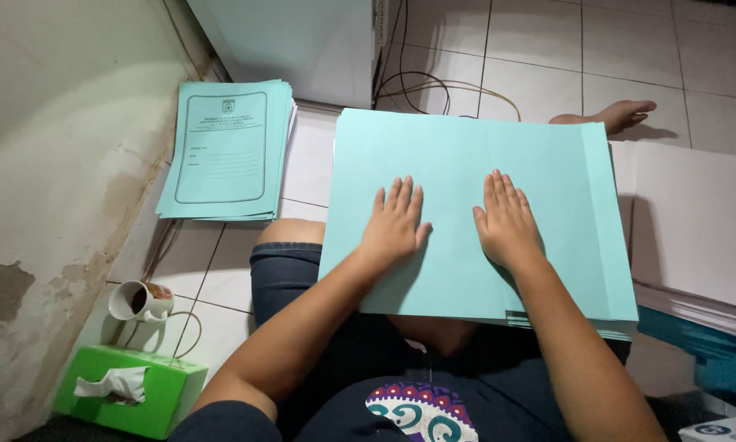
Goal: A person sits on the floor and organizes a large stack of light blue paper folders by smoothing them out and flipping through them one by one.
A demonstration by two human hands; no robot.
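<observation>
Overhead, we look down on a floor of pale square tiles [548, 57] with dark grout lines. Along the left runs a plastered wall [49, 164], stained and flaking near its foot. A pale cabinet panel [294, 41] stands at the top, and beside it dark and yellowish cables [433, 86] loop across the tiles.

We sit on the floor; our bare foot [614, 115] shows past the far edge of the work, our knee to the left. Across our lap lies a large turquoise paper folder [466, 213], plain, unprinted on its upper face, flat and almost level. A narrower strip along its right side reads as a flap or an underlying sheet; more turquoise edges show beneath at the lower right corner.

Our left hand [394, 225] rests palm down on the folder, fingers spread and extended, gripping nothing. Our right hand [507, 223] lies likewise, flat and open, just beside the left, the two apart and pressing the sheet.

To the left, on the tiles near the wall, we note a stack of printed turquoise folders [229, 151] bearing a framed cover. Nearer us stand a white mug [139, 300], tipped on its side, and a green tissue box [130, 389]. At the right sits a pile of white sheets [695, 229]
</observation>
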